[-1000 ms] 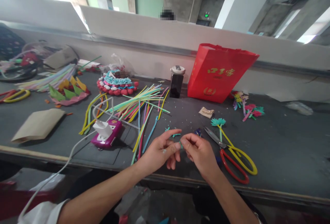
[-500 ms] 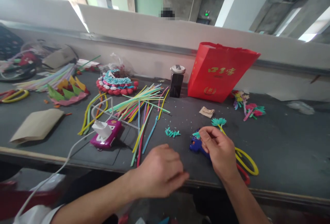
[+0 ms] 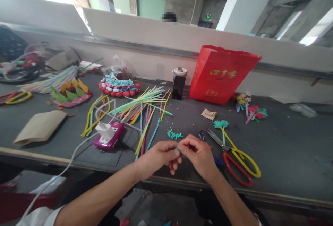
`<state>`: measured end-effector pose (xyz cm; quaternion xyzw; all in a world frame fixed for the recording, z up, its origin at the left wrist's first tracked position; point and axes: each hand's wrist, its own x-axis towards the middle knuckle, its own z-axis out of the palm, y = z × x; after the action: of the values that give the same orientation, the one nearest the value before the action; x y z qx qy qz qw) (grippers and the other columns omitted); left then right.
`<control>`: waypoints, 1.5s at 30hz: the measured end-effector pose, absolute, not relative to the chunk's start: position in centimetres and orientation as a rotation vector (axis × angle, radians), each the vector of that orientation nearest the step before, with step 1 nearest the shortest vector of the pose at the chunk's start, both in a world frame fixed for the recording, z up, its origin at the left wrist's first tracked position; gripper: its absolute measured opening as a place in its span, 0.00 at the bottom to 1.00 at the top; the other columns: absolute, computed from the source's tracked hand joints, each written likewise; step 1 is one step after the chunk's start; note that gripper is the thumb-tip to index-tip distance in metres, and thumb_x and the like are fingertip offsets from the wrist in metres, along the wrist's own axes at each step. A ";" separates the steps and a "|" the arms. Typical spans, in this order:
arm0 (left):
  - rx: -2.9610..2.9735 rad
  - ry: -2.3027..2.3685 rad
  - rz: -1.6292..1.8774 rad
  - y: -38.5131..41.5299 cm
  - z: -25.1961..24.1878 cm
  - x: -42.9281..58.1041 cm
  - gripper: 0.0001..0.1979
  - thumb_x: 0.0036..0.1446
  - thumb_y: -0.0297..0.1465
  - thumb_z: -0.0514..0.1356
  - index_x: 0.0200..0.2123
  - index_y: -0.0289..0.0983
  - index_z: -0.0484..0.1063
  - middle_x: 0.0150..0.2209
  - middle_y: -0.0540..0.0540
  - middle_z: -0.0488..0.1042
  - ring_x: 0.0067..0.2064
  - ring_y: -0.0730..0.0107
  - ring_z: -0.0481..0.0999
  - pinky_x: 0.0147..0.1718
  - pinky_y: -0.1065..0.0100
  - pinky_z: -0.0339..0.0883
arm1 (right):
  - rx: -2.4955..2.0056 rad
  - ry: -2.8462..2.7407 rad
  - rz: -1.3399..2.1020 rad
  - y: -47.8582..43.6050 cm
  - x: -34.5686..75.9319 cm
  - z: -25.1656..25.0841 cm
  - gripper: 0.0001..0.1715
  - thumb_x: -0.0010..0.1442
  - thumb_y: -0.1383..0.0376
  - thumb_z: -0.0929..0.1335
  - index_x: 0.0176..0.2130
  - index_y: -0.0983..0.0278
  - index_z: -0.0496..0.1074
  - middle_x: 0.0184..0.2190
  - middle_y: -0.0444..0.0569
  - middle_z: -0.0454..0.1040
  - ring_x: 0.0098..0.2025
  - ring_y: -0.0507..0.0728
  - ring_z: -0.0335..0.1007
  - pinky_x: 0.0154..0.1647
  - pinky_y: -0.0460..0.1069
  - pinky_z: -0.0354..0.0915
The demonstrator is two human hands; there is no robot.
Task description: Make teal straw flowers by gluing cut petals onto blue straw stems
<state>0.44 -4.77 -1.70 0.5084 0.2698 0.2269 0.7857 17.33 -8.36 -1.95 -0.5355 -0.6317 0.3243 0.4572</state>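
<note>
My left hand (image 3: pixel 162 156) and my right hand (image 3: pixel 199 155) meet fingertip to fingertip above the front of the table. Between the pinched thumbs and forefingers is a tiny teal strip piece (image 3: pixel 176 149), mostly covered by the fingers. A small pile of similar teal pieces (image 3: pixel 174 134) lies just beyond my left hand. To the right of my right hand are scissors (image 3: pixel 230 148) with one red and one yellow handle, blades apart. A teal flower (image 3: pixel 220 124) on a stem rests by them. A dark blue tool (image 3: pixel 219 161) is largely hidden behind my right hand.
Many coloured fuzzy stems (image 3: pixel 144 104) lie left of centre. A purple power socket (image 3: pixel 110 136) with a white plug and cable sits nearer me. A black cup (image 3: pixel 178 84) and a red bag (image 3: pixel 221 75) stand at the back; finished flowers (image 3: pixel 256 111) lie right of the bag.
My right hand has moved left and down from over the blue tool, carrying the teal piece to my left hand. My left hand has risen to meet it, and the scissors are uncovered.
</note>
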 end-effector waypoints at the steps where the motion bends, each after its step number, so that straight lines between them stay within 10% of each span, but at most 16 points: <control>1: 1.043 0.582 0.463 -4.7 -1.7 0.3 0.14 0.54 0.39 0.64 0.34 0.33 0.71 0.28 0.48 0.70 0.24 0.76 0.69 0.23 0.71 0.67 | -1.315 -1.531 0.833 -8.3 17.3 -2.1 0.11 0.59 0.60 0.69 0.28 0.63 0.75 0.25 0.43 0.68 0.28 0.51 0.63 0.30 0.46 0.59; 14: 0.900 0.563 0.548 -4.7 -2.2 0.5 0.13 0.59 0.39 0.61 0.31 0.35 0.69 0.19 0.57 0.53 0.18 0.82 0.49 0.14 0.78 0.48 | -1.231 -1.339 0.874 -8.1 16.3 -2.3 0.12 0.59 0.59 0.69 0.27 0.63 0.74 0.24 0.41 0.69 0.26 0.50 0.61 0.29 0.46 0.58; 19: 0.922 0.651 0.714 -3.9 -1.8 0.5 0.10 0.57 0.34 0.61 0.27 0.35 0.69 0.16 0.58 0.51 0.18 0.81 0.48 0.14 0.77 0.46 | -1.498 -1.278 0.386 -5.8 19.6 -2.5 0.19 0.63 0.53 0.64 0.36 0.65 0.75 0.21 0.41 0.67 0.21 0.50 0.57 0.23 0.46 0.57; 28: 0.829 0.706 0.983 -2.6 -2.1 0.4 0.09 0.55 0.35 0.59 0.27 0.36 0.65 0.20 0.57 0.55 0.18 0.81 0.52 0.15 0.76 0.51 | -1.688 -1.902 0.140 -3.3 19.2 -4.8 0.17 0.56 0.74 0.65 0.40 0.59 0.79 0.39 0.52 0.75 0.43 0.59 0.68 0.46 0.52 0.60; 45: 1.014 0.856 0.813 -3.4 -2.6 2.5 0.13 0.54 0.40 0.61 0.29 0.36 0.67 0.23 0.53 0.66 0.19 0.79 0.64 0.16 0.76 0.57 | -1.425 -1.420 0.910 -6.4 18.2 -2.5 0.11 0.56 0.58 0.67 0.33 0.64 0.72 0.23 0.42 0.73 0.23 0.51 0.65 0.24 0.45 0.61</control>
<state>2.55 -3.44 -2.65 0.4572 0.3860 0.3669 0.7123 18.15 -6.37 -2.48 -0.5764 -0.5742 0.3679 0.4502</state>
